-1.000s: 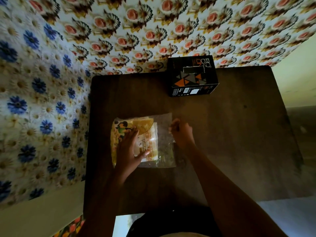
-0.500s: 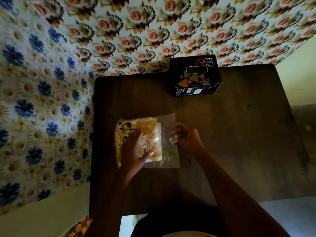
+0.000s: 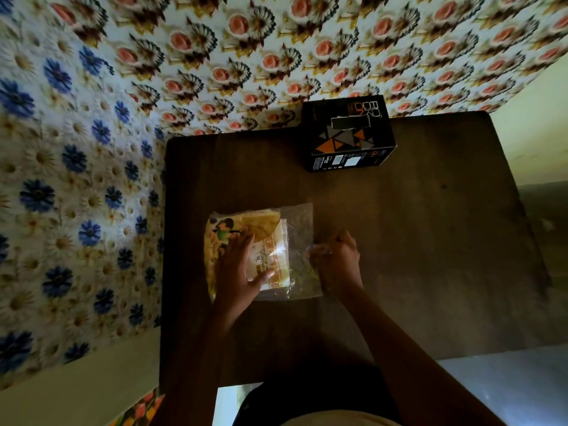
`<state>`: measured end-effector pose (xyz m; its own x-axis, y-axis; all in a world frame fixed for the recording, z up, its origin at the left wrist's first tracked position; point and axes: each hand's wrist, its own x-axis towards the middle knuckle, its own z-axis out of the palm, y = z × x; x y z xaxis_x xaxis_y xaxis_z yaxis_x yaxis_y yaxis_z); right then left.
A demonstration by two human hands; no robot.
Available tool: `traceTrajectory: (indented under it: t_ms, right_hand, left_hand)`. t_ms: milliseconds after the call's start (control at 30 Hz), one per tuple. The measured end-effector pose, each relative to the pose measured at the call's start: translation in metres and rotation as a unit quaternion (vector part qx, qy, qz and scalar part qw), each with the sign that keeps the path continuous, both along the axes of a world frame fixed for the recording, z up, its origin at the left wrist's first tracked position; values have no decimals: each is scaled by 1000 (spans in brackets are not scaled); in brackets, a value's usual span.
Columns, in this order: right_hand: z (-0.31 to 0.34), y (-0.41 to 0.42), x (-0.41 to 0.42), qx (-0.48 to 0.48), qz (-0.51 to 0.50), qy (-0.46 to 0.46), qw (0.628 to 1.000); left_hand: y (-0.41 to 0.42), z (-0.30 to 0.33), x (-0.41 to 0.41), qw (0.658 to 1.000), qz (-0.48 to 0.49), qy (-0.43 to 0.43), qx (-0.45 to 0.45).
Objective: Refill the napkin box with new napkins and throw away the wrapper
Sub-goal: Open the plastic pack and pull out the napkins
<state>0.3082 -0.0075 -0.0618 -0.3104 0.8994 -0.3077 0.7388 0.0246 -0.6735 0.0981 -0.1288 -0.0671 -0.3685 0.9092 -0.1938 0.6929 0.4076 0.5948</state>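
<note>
**Right hand bunches the clear end of the wrapper**

Over the last second little shifts on the counter [image 3: 430, 241]: the napkin pack [image 3: 261, 253] lies in the same spot near the middle, and the black napkin box [image 3: 347, 133] stands untouched at the far edge against the patterned wall, well apart from the pack. The left hand [image 3: 236, 269] stays flat on the printed half of the pack, fingers [image 3: 242, 241] spread and pressing it down. The one change is at the right hand [image 3: 338, 259]: its fingers, earlier loosely at the clear plastic edge, now close more tightly and pinch a gathered fold of the wrapper [image 3: 299, 222], which crumples toward them.

This reads as the opening step, just getting purchase. The wrapper does not look torn yet, and no napkins are out. The refill and the discarding both remain to be done.
</note>
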Motion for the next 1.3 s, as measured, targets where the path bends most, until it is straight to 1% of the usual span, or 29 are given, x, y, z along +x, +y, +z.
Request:
traceTrajectory:
  t_ms: [67,133,267,333,400,433,500,533,600,633,667,733,767,800,833,867,900,933,1000,1067,1100,1167,1233,1300]
  right_hand:
    - [3,-6,-3,-32,-4,42,999]
    - [9,-10,-7,-96,-18,83,992]
    - [13,-14,-16,-181,-92,165,965]
    - [16,-12,-16,-229,-135,249,931]
    - [21,-10,-11,-278,-113,351,887]
    - [24,-9,-9,-304,-89,382,868]
    - [28,-10,-7,-364,-60,415,832]
    - [28,-10,-7,-403,-69,427,807]
    - [27,-10,-10,-461,-126,418,773]
    - [25,-10,-13,-459,-144,405,778]
    - [24,-9,-16,-439,-153,374,802]
    - [20,-7,-21,-357,-141,286,878]
    - [19,-5,-24,-325,-126,251,903]
    - [21,-4,-27,-304,-107,225,920]
    - [20,-2,-32,-283,-86,201,934]
    - [21,0,-38,-259,-68,175,947]
    - [22,2,-42,-241,-53,151,957]
    - [23,4,-45,-228,-49,128,964]
    - [27,4,-52,-212,-40,107,971]
    - [31,4,-58,-175,-11,74,982]
    - [32,4,-63,-162,6,64,985]
    - [33,2,-71,-165,10,57,985]
    - [27,1,-74,-187,-8,72,980]
    - [17,-2,-76,-208,-34,99,973]
  left_hand:
    - [0,-1,0,1000,0,-2,0]
    - [0,-2,0,1000,0,-2,-2]
    - [-1,-1,1,1000,4,-5,1]
    - [-2,-2,0,1000,7,-6,-3]
    - [-1,-3,-1,1000,10,-13,-1]
    - [-1,-2,-1,1000,12,-16,0]
    - [0,-1,1,1000,16,-23,-2]
    - [0,0,1,999,17,-27,-4]
    - [-1,3,2,999,14,-30,0]
    - [-1,5,2,999,13,-33,9]
    - [-2,10,2,999,16,-42,24]
    - [-2,25,1,996,36,-55,62]
    - [-2,30,1,994,48,-45,82]
    - [-4,33,-2,992,73,-21,97]
    - [-5,35,-4,989,106,22,100]
    - [-7,33,-8,983,147,64,88]
    - [-7,32,-11,976,193,83,61]
    - [-7,32,-14,969,235,72,30]
    - [-6,30,-20,956,294,-5,-19]
    - [-6,26,-24,950,305,-65,-36]
    - [-8,24,-25,951,299,-74,-34]
    - [-13,20,-26,955,287,-71,-29]
    - [-17,18,-27,953,294,-70,-26]
    - [-17,18,-29,946,310,-92,-20]
